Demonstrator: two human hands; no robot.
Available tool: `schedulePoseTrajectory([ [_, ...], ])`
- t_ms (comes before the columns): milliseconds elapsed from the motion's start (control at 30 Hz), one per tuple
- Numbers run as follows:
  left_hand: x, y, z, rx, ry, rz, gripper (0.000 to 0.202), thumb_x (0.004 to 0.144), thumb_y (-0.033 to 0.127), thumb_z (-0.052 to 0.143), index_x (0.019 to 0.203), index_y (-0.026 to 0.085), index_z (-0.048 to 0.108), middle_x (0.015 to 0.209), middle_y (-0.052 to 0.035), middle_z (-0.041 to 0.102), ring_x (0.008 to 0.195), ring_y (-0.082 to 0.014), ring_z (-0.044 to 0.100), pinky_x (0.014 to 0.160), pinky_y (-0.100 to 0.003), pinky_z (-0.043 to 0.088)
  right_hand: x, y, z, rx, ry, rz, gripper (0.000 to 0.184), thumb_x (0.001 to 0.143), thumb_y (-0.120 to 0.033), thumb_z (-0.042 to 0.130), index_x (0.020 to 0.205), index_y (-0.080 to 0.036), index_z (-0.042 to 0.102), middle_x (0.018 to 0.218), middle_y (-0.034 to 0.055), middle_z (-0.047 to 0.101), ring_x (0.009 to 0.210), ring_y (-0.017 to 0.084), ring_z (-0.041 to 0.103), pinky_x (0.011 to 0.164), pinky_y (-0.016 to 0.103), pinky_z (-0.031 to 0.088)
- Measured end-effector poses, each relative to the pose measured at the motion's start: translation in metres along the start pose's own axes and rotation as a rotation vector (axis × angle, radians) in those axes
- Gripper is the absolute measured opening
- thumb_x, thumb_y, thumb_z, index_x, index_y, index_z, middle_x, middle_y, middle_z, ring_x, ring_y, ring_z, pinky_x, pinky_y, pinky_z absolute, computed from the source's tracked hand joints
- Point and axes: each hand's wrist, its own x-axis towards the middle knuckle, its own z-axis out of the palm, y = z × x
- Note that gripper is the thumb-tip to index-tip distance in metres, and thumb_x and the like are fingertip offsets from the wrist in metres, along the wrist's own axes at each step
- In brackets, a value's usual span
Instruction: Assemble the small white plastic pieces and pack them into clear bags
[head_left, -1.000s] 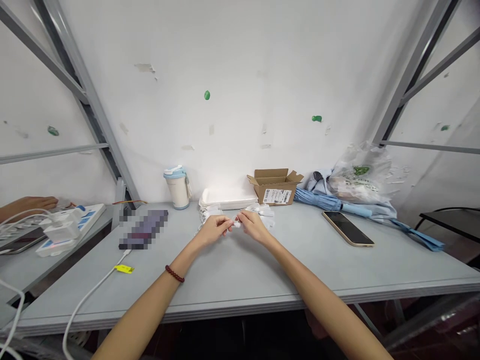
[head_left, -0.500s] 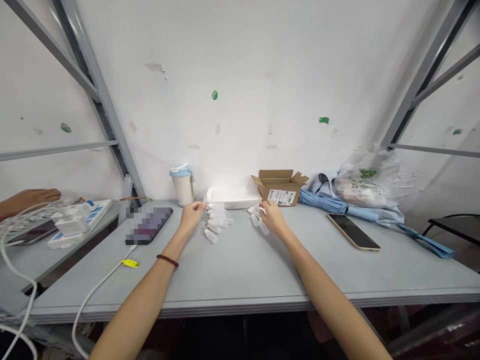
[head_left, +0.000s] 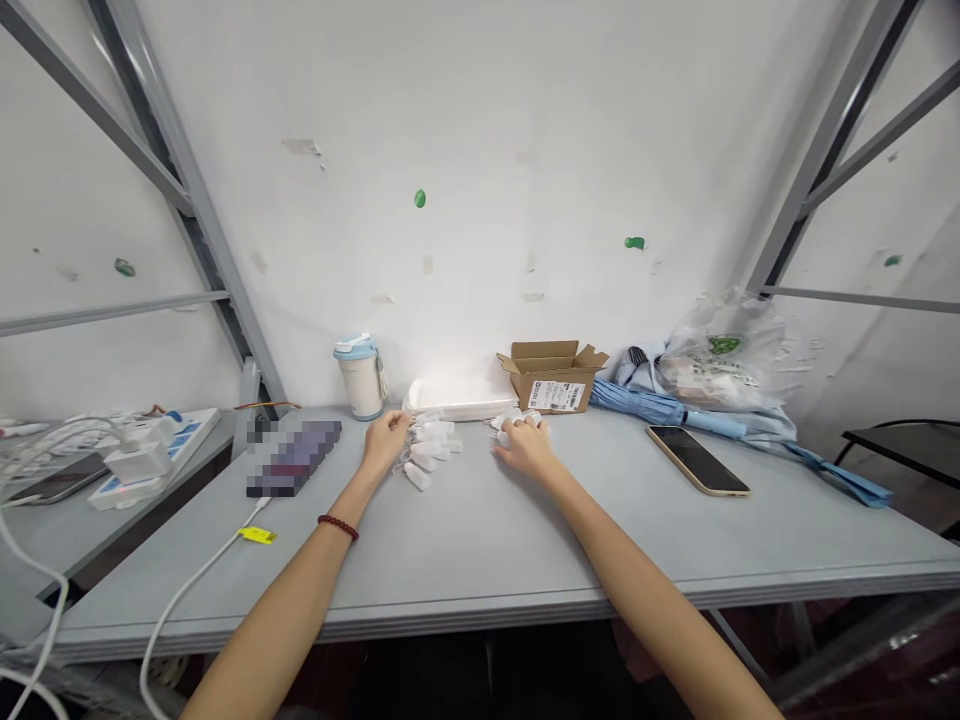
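Observation:
Several white tags (head_left: 433, 442) with thin loops lie in an overlapping row on the grey tabletop (head_left: 465, 540). At the loop end of the topmost tags, my left hand (head_left: 385, 442) is closed, fingertips pinched on a tag; the exact grip is small and partly hidden. A second, smaller bunch of white tags (head_left: 495, 428) lies to the right. My right hand (head_left: 529, 448) rests palm down over this bunch, fingers bent across the tags and thumb held apart, covering much of it. Behind both bunches sits a white tray-like stack (head_left: 461, 400).
An open cardboard box (head_left: 551, 378) and a lidded cup (head_left: 360, 378) stand at the back. A phone (head_left: 697, 460) and blue umbrella (head_left: 652, 405) lie right, beside a plastic bag (head_left: 720, 360). A pixelated phone (head_left: 296, 458) with a cable lies left, near a power strip (head_left: 180, 445).
My right hand has turned palm down and spread over the right bunch of tags. My left hand stays by the left row. The other person's hand at far left has left the view.

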Motion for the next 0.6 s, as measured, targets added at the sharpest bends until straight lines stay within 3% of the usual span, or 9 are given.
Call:
schedulePoseTrajectory([
  [100,-0.006,0.012,-0.002,0.097,0.058,0.107,0.031,0.078,0.039,0.047,0.086,0.016,0.066,0.088,-0.0085,0.069,0.085,-0.0224,0.058,0.081,-0.035,0.043,0.001,-0.001,0.002,-0.021,0.009,-0.006,0.028,0.084,-0.027,0.05,0.106,-0.014,0.061,0.108,0.0168,0.064,0.106,0.031,0.049,0.084,0.04,0.029],
  [200,-0.019,0.027,0.004,0.162,0.046,0.267,0.028,0.081,0.035,0.046,0.089,0.016,0.065,0.088,-0.0085,0.068,0.088,-0.0237,0.055,0.084,-0.038,0.042,0.003,0.002,0.001,0.077,0.073,0.035,0.026,0.085,-0.023,0.044,0.101,-0.013,0.063,0.105,0.0159,0.065,0.105,0.029,0.051,0.083,0.038,0.03],
  [300,-0.033,0.04,0.015,0.167,-0.002,0.417,0.023,0.082,0.029,0.046,0.091,0.018,0.064,0.087,-0.0072,0.066,0.091,-0.0234,0.053,0.088,-0.039,0.041,0.006,0.007,-0.005,0.362,0.184,0.123,0.028,0.084,-0.028,0.045,0.096,-0.014,0.065,0.094,0.0119,0.067,0.096,0.025,0.055,0.078,0.033,0.034],
  [400,-0.045,0.047,0.025,0.164,-0.085,0.53,0.021,0.084,0.028,0.047,0.094,0.018,0.064,0.086,-0.0063,0.064,0.093,-0.0233,0.051,0.09,-0.04,0.039,0.007,0.009,-0.012,0.768,0.25,0.179,0.03,0.08,-0.036,0.046,0.084,-0.015,0.066,0.075,0.0055,0.066,0.071,0.018,0.055,0.067,0.027,0.036],
  [500,-0.05,0.049,0.029,0.166,-0.138,0.557,0.024,0.085,0.029,0.048,0.1,0.018,0.063,0.087,-0.0061,0.063,0.092,-0.0231,0.049,0.089,-0.04,0.039,0.006,0.007,-0.017,1.08,0.222,0.179,0.032,0.075,-0.044,0.05,0.07,-0.015,0.064,0.061,0.0007,0.059,0.054,0.012,0.045,0.057,0.025,0.034],
  [600,-0.052,0.05,0.03,0.146,-0.163,0.561,0.027,0.086,0.031,0.048,0.105,0.019,0.063,0.088,-0.0059,0.063,0.092,-0.0228,0.048,0.088,-0.04,0.04,0.004,0.003,-0.018,1.252,0.176,0.152,0.033,0.071,-0.047,0.054,0.061,-0.016,0.058,0.054,-0.0013,0.052,0.051,0.011,0.041,0.053,0.024,0.032],
])
